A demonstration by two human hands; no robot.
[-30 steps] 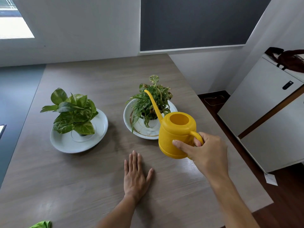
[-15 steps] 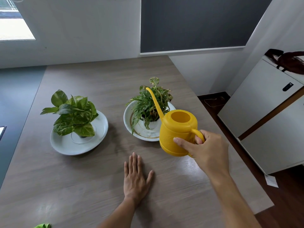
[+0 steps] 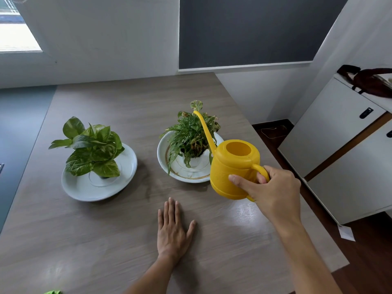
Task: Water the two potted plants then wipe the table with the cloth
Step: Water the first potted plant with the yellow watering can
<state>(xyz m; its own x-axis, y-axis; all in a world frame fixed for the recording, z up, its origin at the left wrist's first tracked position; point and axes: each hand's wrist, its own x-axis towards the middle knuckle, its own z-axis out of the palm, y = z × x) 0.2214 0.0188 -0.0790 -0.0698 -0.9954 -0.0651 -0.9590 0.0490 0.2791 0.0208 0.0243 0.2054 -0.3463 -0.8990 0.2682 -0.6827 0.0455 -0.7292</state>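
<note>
Watering can (image 3: 234,169) has risen, spout aimed up-left over fern plant (image 3: 191,135); right hand (image 3: 270,187) fingers clamp its handle.

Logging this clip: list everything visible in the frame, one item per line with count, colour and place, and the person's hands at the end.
plastic watering can: 1, yellow, held above the table's right side, spout over the right plant
broad-leaved potted plant: 1, green, on the left white plate
fine-leaved potted plant: 1, green with brown patches, on the right white plate
cloth: 1, bright green, only a corner at the bottom edge
wood-grain table: 1, grey-brown, fills the centre
cabinet: 1, white, right
dark bag: 1, on the cabinet
left hand: flat on the table
right hand: grip on the can's handle
</note>
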